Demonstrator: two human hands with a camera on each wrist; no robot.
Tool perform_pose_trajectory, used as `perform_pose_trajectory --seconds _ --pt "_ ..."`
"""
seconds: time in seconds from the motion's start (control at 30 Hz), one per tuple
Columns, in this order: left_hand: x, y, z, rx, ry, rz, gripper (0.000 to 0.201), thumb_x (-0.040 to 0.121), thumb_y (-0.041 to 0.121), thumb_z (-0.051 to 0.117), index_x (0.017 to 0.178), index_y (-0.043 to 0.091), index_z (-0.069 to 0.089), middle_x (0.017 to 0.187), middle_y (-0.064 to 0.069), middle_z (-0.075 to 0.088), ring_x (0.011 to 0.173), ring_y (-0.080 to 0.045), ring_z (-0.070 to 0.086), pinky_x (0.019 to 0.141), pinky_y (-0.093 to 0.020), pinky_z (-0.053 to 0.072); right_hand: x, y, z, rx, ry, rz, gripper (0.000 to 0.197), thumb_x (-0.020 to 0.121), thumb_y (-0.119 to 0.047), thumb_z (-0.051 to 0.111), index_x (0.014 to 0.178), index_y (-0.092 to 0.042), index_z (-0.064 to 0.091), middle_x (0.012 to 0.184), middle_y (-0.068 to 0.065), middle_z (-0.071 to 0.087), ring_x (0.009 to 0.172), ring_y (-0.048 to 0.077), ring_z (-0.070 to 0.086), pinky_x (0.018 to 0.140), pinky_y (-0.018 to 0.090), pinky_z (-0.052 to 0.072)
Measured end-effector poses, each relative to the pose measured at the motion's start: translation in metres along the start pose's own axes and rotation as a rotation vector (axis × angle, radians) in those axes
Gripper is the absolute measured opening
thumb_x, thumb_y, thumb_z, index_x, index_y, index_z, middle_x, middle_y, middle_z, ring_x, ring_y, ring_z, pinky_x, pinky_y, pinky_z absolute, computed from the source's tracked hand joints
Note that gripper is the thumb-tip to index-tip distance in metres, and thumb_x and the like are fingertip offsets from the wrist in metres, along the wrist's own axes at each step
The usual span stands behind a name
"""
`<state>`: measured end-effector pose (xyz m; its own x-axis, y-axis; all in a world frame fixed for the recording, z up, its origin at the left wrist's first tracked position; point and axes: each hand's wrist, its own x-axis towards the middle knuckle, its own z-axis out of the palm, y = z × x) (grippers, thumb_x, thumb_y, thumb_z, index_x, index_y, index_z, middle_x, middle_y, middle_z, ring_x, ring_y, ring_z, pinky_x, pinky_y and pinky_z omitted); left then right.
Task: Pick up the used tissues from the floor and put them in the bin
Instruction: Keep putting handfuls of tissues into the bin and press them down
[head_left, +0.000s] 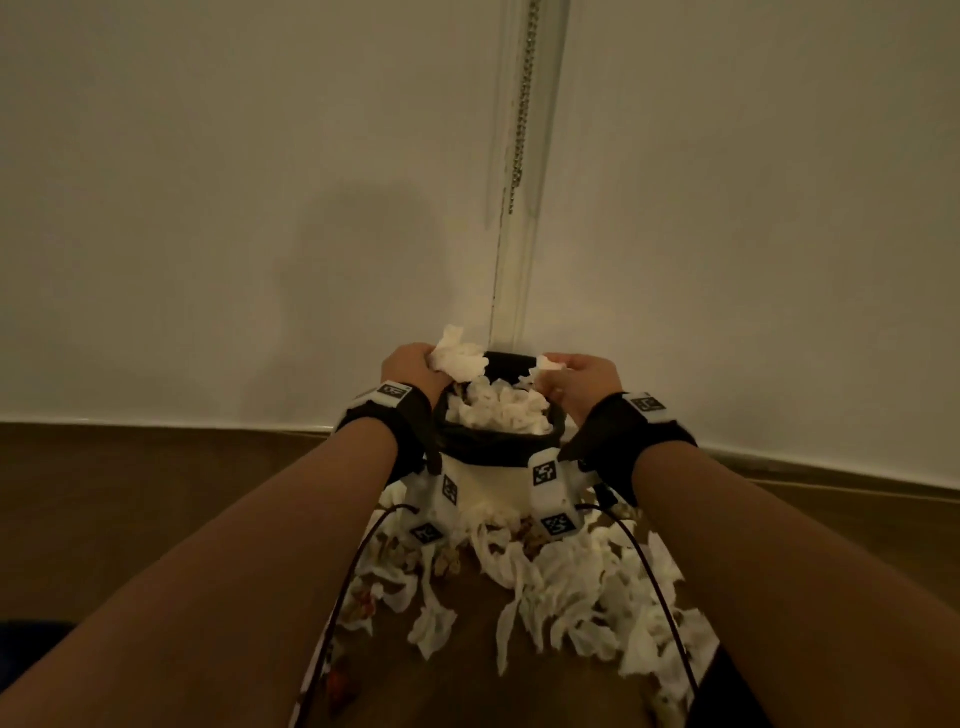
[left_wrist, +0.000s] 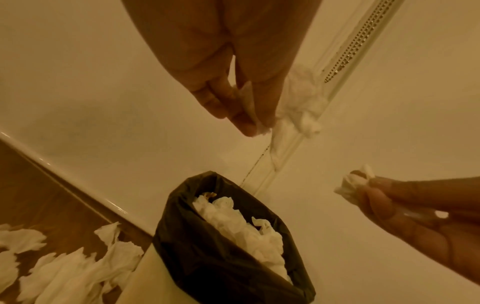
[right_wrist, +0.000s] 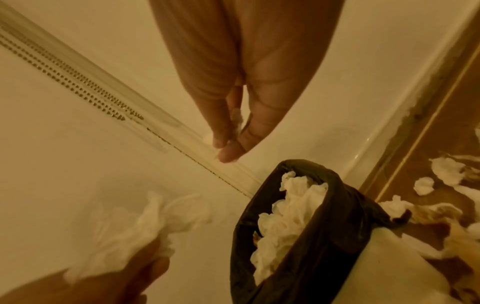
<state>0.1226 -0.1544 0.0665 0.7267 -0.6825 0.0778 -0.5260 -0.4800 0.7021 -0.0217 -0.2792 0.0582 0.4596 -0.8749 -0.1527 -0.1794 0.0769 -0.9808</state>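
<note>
Gripped in the left hand (head_left: 413, 366): a large crumpled wad of tissue (head_left: 460, 356), fingers curled round it, held above the left rim of the bin (head_left: 498, 470). Pinched in the right hand (head_left: 582, 382): a smaller tissue scrap (head_left: 551, 362), fingertips closed on it, above the right rim. Black wristbands with white marker blocks on both wrists; thin dark cables hanging below the forearms.

Scattered across the floor (head_left: 130, 519) in front of the bin, from left to right: many loose used tissues (head_left: 582, 587), mixed with brownish bits of litter, some lying against the bin's base.

White-walled bin lined with a black bag (left_wrist: 207, 257) folded over the rim, heaped with white tissues (head_left: 498, 410) nearly up to the rim.

Brown floor meeting a white skirting and a plain white wall (head_left: 208, 208); behind the bin, a vertical pale strip with a bead chain (head_left: 524, 104) hanging beside it. Dim, warm lighting throughout.
</note>
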Motion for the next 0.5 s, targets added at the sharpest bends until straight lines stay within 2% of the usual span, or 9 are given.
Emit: perform_pose_trajectory --seconds 0.07,0.17,0.2,0.27,0.33,0.4,0.43,0.47,0.5 --pt "0.009 0.01 0.017 0.01 -0.012 -0.014 0.023 0.088 0.015 0.058 0.102 0.0 0.068 0.103 -0.021 0.066 0.097 -0.034 0.061 0.073 -0.029 0.042 0.01 0.004 -0.01 0.026 0.025 0.005 0.027 0.082 0.007 0.06 0.107 -0.001 0.067 0.078 0.007 0.065 0.075 0.021 0.066 0.077 0.03 0.057" --pt "0.012 0.011 0.022 0.012 -0.024 -0.054 0.016 0.087 0.012 0.058 0.09 0.001 0.069 0.096 -0.021 0.065 0.092 -0.034 0.061 0.069 -0.029 0.039 0.01 0.002 -0.007 0.015 0.053 -0.002 0.013 0.084 0.0 0.064 0.091 -0.01 0.063 0.073 0.008 0.062 0.058 0.015 0.059 0.05 0.019 0.054" --pt "0.016 0.01 0.025 0.02 -0.023 -0.059 0.012 0.086 0.01 0.059 0.079 0.006 0.066 0.094 -0.021 0.062 0.091 -0.033 0.06 0.069 -0.029 0.039 0.012 0.002 -0.004 0.016 0.071 -0.007 0.013 0.083 -0.001 0.065 0.084 -0.012 0.059 0.073 0.01 0.062 0.056 0.016 0.058 0.05 0.021 0.054" --pt "0.029 0.008 0.038 0.034 0.002 -0.076 0.031 0.085 0.008 0.059 0.06 0.02 0.045 0.096 -0.016 0.054 0.09 -0.031 0.056 0.064 -0.027 0.038 0.023 0.006 -0.001 0.019 0.08 0.004 0.016 0.084 0.0 0.064 0.076 -0.012 0.058 0.079 0.015 0.063 0.061 0.021 0.061 0.063 0.029 0.057" --pt "0.041 0.007 0.051 0.064 0.022 -0.081 0.037 0.087 0.008 0.054 0.059 0.021 0.033 0.094 -0.01 0.046 0.08 -0.025 0.05 0.059 -0.021 0.031 0.036 0.013 0.002 0.004 0.06 0.011 0.007 0.086 0.0 0.062 0.081 -0.005 0.064 0.088 0.02 0.066 0.074 0.026 0.065 0.077 0.035 0.057" --pt "0.05 0.008 0.061 0.117 -0.041 -0.093 0.025 0.092 0.01 0.042 0.068 0.016 0.043 0.089 -0.007 0.047 0.084 -0.024 0.049 0.073 -0.026 0.03 0.049 0.019 0.007 -0.047 0.052 0.016 0.011 0.087 -0.002 0.061 0.095 0.001 0.069 0.097 0.022 0.068 0.085 0.029 0.067 0.083 0.035 0.056" --pt "0.055 0.007 0.066 0.132 -0.078 -0.097 0.016 0.093 0.01 0.038 0.083 0.012 0.051 0.097 -0.008 0.049 0.098 -0.027 0.049 0.083 -0.027 0.028 0.056 0.022 0.01 -0.087 0.047 0.024 0.015 0.088 -0.003 0.06 0.099 0.001 0.07 0.099 0.021 0.069 0.089 0.029 0.068 0.085 0.035 0.056" --pt "0.06 0.005 0.073 0.184 -0.099 -0.099 0.022 0.093 0.011 0.038 0.105 0.007 0.055 0.115 -0.012 0.047 0.112 -0.03 0.045 0.091 -0.027 0.027 0.063 0.025 0.014 -0.14 0.035 0.026 0.017 0.089 -0.004 0.059 0.102 -0.001 0.07 0.101 0.02 0.069 0.094 0.029 0.068 0.088 0.036 0.055" --pt "0.065 0.002 0.079 0.245 -0.138 -0.086 0.034 0.093 0.012 0.04 0.124 0.004 0.048 0.132 -0.015 0.036 0.121 -0.032 0.039 0.098 -0.026 0.028 0.068 0.026 0.019 -0.208 0.016 0.027 0.02 0.09 -0.005 0.057 0.105 -0.003 0.07 0.104 0.019 0.069 0.098 0.029 0.066 0.091 0.037 0.053"
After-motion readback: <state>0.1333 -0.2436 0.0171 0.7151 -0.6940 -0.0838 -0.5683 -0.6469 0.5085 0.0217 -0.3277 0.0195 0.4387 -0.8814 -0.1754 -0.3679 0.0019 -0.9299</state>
